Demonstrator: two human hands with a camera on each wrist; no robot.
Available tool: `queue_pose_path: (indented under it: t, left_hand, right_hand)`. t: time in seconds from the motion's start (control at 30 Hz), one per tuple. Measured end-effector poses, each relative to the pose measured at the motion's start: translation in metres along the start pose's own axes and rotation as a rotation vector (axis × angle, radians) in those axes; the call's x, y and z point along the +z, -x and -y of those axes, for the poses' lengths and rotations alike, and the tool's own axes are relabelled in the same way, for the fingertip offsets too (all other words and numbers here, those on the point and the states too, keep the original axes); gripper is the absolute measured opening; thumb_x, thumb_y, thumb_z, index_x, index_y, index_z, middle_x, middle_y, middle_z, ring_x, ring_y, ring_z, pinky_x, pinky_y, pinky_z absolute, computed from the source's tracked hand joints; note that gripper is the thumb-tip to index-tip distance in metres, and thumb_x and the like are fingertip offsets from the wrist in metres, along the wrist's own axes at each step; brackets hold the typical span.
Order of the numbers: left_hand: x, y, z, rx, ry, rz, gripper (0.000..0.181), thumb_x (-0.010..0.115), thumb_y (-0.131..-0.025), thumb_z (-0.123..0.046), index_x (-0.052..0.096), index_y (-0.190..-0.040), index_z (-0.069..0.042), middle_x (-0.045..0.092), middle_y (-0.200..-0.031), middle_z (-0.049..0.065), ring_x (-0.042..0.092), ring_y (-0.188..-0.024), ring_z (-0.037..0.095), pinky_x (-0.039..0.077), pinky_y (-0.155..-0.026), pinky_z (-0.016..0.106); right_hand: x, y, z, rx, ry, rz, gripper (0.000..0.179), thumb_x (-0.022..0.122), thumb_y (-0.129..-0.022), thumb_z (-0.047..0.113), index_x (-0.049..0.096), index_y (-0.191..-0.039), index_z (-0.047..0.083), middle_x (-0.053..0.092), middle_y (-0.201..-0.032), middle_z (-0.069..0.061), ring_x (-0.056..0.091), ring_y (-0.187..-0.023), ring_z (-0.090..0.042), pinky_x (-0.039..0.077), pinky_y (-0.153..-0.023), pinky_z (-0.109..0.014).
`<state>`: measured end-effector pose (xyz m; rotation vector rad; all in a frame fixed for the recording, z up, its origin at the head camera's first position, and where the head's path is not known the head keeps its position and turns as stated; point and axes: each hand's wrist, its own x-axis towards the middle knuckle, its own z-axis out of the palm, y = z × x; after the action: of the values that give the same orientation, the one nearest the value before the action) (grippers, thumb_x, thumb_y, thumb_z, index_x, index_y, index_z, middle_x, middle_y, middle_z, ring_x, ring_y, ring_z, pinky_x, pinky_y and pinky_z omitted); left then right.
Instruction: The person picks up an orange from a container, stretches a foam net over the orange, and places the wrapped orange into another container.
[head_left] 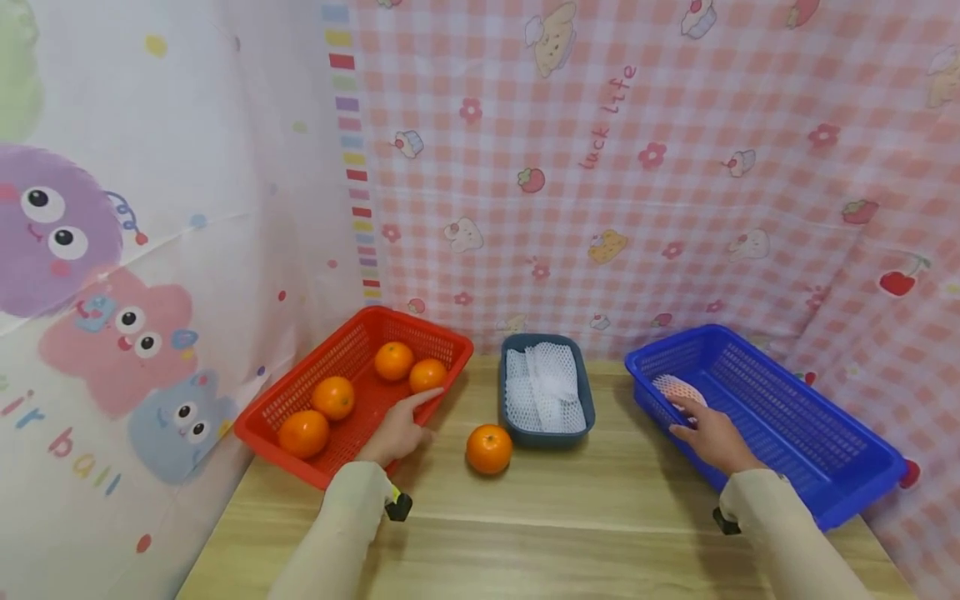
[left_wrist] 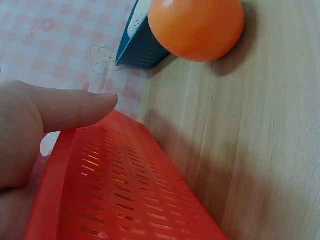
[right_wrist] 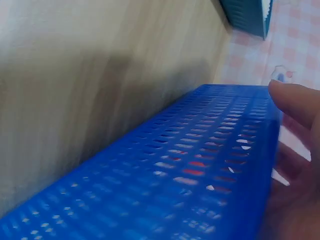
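Observation:
My left hand is over the right rim of a red basket, its index finger stretched towards an orange inside. In the left wrist view the thumb lies above the rim, with the other fingers partly hidden behind it. Over the left rim of a blue basket is my right hand, its fingers beside an orange in a white foam net. The right thumb shows at the rim in the right wrist view. Another orange sits on the table between the hands.
Several more oranges lie in the red basket. A small teal basket holding white foam nets stands at the back middle of the wooden table. Behind hangs a pink checked cloth; a white printed one is at left.

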<state>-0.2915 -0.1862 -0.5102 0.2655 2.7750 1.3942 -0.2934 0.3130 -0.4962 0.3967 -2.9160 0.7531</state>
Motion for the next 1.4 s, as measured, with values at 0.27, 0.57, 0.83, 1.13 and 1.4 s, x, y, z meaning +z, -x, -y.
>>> queue_pose_path:
  t: [0.27, 0.57, 0.83, 1.13, 1.4]
  left_hand:
    - [-0.005, -0.003, -0.003, -0.033, 0.008, 0.011, 0.075, 0.069, -0.075, 0.01, 0.053, -0.141, -0.02, 0.052, -0.138, 0.011, 0.047, -0.107, 0.029, 0.038, -0.092, 0.043]
    - [-0.001, -0.005, -0.004, -0.048, 0.053, 0.028, 0.074, 0.071, -0.075, 0.009, 0.054, -0.14, -0.021, 0.052, -0.137, 0.012, 0.049, -0.115, 0.031, 0.035, -0.103, 0.051]
    - [0.001, -0.002, -0.004, -0.032, 0.061, 0.011, 0.075, 0.069, -0.073, 0.012, 0.055, -0.139, -0.02, 0.054, -0.134, 0.014, 0.05, -0.113, 0.032, 0.037, -0.1, 0.052]
    - [-0.002, 0.0, -0.005, -0.054, 0.052, 0.014, 0.073, 0.069, -0.075, 0.011, 0.055, -0.139, -0.021, 0.053, -0.135, 0.014, 0.05, -0.112, 0.031, 0.037, -0.1, 0.052]
    - [-0.001, 0.0, 0.001, -0.045, 0.082, -0.007, 0.074, 0.068, -0.073, 0.013, 0.056, -0.138, -0.02, 0.052, -0.137, 0.012, 0.05, -0.113, 0.031, 0.037, -0.1, 0.052]
  right_hand:
    - [0.009, -0.031, 0.042, -0.057, 0.033, -0.275, 0.046, 0.07, -0.089, 0.012, 0.055, -0.129, -0.005, 0.06, -0.113, -0.029, 0.055, -0.103, -0.047, 0.041, -0.087, -0.06]
    - [0.074, -0.07, 0.082, -0.155, 0.08, -0.215, 0.039, 0.074, -0.086, 0.015, 0.063, -0.121, 0.0, 0.059, -0.124, -0.024, 0.048, -0.117, -0.044, 0.036, -0.097, -0.061]
    - [0.111, -0.077, 0.085, -0.145, 0.163, -0.119, 0.027, 0.074, -0.085, 0.02, 0.072, -0.11, 0.009, 0.052, -0.136, -0.023, 0.039, -0.128, -0.046, 0.031, -0.098, -0.068]
    - [0.119, -0.08, 0.087, -0.1, 0.224, -0.082, 0.049, 0.073, -0.085, 0.022, 0.061, -0.128, 0.003, 0.052, -0.138, -0.02, 0.035, -0.131, -0.047, 0.024, -0.104, -0.065]
    - [0.1, -0.086, 0.101, -0.2, 0.109, -0.308, 0.035, 0.07, -0.086, 0.011, 0.065, -0.118, -0.003, 0.063, -0.117, -0.023, 0.055, -0.108, -0.044, 0.038, -0.091, -0.061]
